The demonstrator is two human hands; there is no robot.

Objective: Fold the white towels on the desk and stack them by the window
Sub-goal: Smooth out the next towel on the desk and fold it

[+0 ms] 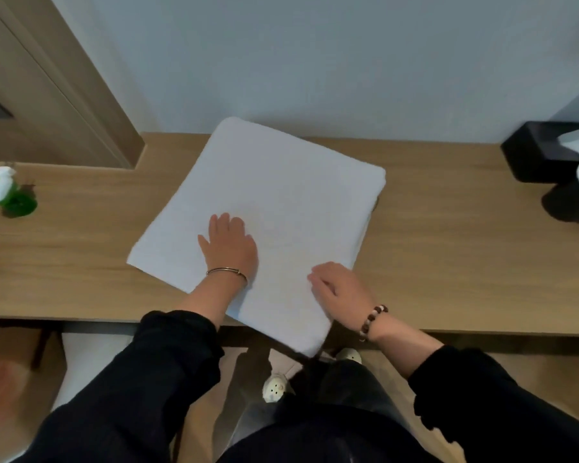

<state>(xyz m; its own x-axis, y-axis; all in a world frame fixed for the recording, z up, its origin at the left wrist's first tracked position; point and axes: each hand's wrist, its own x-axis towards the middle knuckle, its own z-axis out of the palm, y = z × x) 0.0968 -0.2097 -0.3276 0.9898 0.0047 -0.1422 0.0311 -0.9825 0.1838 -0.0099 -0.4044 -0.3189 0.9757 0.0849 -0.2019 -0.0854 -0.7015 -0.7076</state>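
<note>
Head view. One towel (274,195), white, already folded to a rough square, lies skewed on the surface (448,245). Its far corner is against the wall and its near corner overhangs the front edge.

Left grip (229,242): released, palm flat, fingers straight, pressing the towel's middle.

Right grip (340,292): lies across the towel's right edge with fingers loosely curled on top and the thumb hidden. Cannot tell whether it pinches the edge or only rests there.

Judgement: the step is smoothing or setting up the next fold.

- Keep the left palm down as an anchor so the layers do not slide.
- Take the right edge through all layers, not only the top one.
- Carry it over to meet the left edge squarely, then press the crease outward.

Risk: the overhanging corner may drag the towel off, so shift it inward first.

No window identified here. A black box (542,152) stands at far right.
</note>
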